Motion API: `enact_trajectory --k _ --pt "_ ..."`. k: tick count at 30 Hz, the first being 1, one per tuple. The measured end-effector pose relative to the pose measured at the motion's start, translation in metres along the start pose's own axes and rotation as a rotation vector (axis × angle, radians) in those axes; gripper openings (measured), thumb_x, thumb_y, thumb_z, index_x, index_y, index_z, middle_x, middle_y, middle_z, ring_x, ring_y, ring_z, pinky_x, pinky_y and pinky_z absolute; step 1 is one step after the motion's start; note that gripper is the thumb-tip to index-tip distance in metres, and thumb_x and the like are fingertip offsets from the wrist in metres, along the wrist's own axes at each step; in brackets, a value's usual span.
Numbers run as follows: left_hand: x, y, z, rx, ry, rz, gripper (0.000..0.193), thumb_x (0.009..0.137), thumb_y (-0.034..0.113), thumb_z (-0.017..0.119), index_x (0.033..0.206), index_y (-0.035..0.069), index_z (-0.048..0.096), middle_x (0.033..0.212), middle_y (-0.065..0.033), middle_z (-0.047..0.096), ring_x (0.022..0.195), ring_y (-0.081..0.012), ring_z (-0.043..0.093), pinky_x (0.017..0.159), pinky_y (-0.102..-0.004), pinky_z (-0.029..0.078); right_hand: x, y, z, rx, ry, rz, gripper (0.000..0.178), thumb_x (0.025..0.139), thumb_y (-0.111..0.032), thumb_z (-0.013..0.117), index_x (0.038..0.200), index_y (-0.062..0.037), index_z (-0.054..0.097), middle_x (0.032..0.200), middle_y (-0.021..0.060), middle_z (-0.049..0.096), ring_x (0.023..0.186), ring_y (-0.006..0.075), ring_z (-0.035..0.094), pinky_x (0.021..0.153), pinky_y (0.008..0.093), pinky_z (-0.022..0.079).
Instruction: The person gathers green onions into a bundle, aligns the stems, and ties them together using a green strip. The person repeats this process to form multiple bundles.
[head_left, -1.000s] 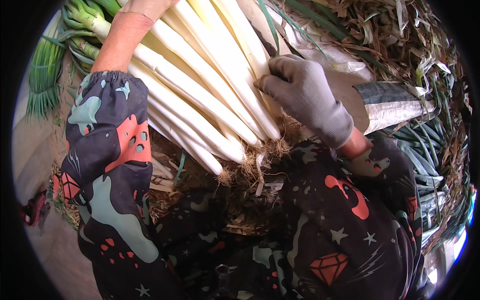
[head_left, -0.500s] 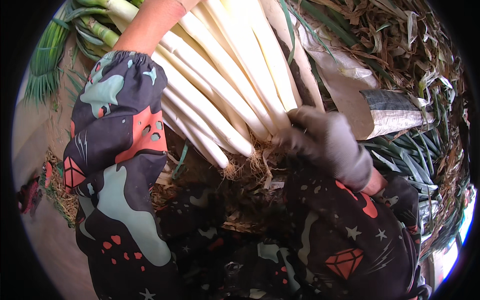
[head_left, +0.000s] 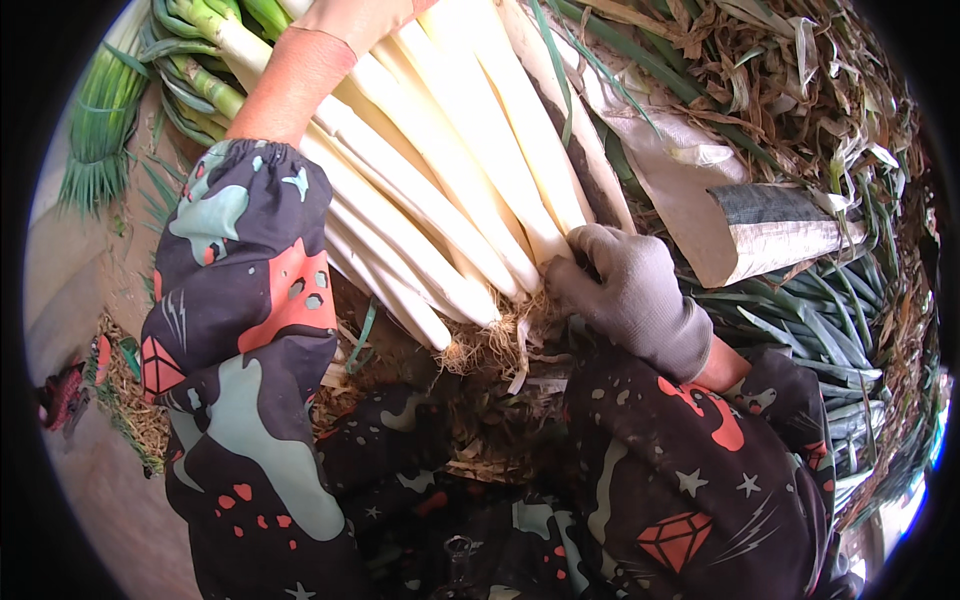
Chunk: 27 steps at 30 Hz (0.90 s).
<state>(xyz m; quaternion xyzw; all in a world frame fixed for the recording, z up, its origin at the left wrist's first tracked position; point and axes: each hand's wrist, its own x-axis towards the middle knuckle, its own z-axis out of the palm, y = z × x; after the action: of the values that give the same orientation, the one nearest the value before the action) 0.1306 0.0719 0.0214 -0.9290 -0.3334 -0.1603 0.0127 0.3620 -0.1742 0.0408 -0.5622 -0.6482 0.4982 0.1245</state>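
R of gloved hand [head_left: 630, 300] at wht stalks [head_left: 480, 170], greens [head_left: 805, 325] & dry lvs [head_left: 770, 75] lie

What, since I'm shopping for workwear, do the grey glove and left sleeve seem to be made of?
Grey glove: apparently matte knitted fabric, judging by its ribbed cuff. Left sleeve: probably thin woven synthetic, smooth with a faint sheen, judging by its creases and gathered end; exact fibre unclear.

1. Dry brown leaves [head_left: 765, 75] are heaped at the top right.
2. A pale block [head_left: 785, 248] with a dark strip [head_left: 765, 203] on top can be seen below them.
3. Long green leaves [head_left: 815, 325] are piled below the block.
4. A red and dark thing [head_left: 64, 396] is seen at the far left.
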Motion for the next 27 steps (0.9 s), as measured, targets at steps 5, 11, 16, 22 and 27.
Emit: enact_trajectory --k 5,11,16,22,27 --pt "-0.003 -0.002 0.008 -0.037 0.074 -0.025 0.012 0.081 0.016 0.066 0.090 0.009 0.064 0.106 -0.0066 0.064 0.111 -0.0249 0.057 0.101 -0.0446 0.036 -0.005 0.001 -0.008 0.216 -0.015 -0.138 0.020 0.085 -0.021 0.067 0.080 -0.0020 0.063 0.068 0.0170 0.061 0.063 0.0354 0.063 0.060 0.0408 0.051" --pt "-0.005 -0.006 0.006 -0.021 0.015 -0.035 0.013 0.082 0.019 0.067 0.092 0.010 0.066 0.108 -0.0058 0.065 0.115 -0.0239 0.056 0.103 -0.0440 0.034 -0.010 0.011 -0.011 0.098 0.028 -0.145 0.019 0.082 -0.010 0.066 0.099 -0.0009 0.068 0.080 0.0167 0.067 0.074 0.0345 0.066 0.070 0.0393 0.054" --pt "-0.005 -0.004 0.002 -0.008 0.004 -0.041 0.016 0.086 0.026 0.068 0.091 0.011 0.066 0.110 -0.0046 0.066 0.117 -0.0226 0.055 0.104 -0.0457 0.032 -0.004 0.016 -0.009 -0.103 -0.171 -0.188 0.017 0.081 -0.025 0.066 0.085 -0.0085 0.063 0.078 0.0122 0.066 0.079 0.0313 0.067 0.066 0.0438 0.051" --pt "-0.005 -0.004 -0.004 -0.044 -0.026 -0.045 0.018 0.087 0.028 0.068 0.095 0.012 0.067 0.112 -0.0044 0.066 0.120 -0.0226 0.055 0.107 -0.0466 0.028 -0.001 0.010 0.006 -0.499 -0.171 -0.200 0.035 0.070 -0.025 0.074 0.098 -0.0086 0.062 0.073 0.0110 0.060 0.069 0.0322 0.063 0.059 0.0433 0.050" --pt "-0.004 -0.008 -0.002 -0.049 -0.025 -0.033 0.017 0.087 0.027 0.069 0.096 0.013 0.068 0.111 -0.0038 0.067 0.119 -0.0225 0.055 0.108 -0.0471 0.027 -0.010 0.011 0.004 -0.251 -0.071 -0.277 0.035 0.064 -0.018 0.072 0.094 -0.0038 0.062 0.072 0.0123 0.059 0.064 0.0354 0.062 0.056 0.0444 0.049"
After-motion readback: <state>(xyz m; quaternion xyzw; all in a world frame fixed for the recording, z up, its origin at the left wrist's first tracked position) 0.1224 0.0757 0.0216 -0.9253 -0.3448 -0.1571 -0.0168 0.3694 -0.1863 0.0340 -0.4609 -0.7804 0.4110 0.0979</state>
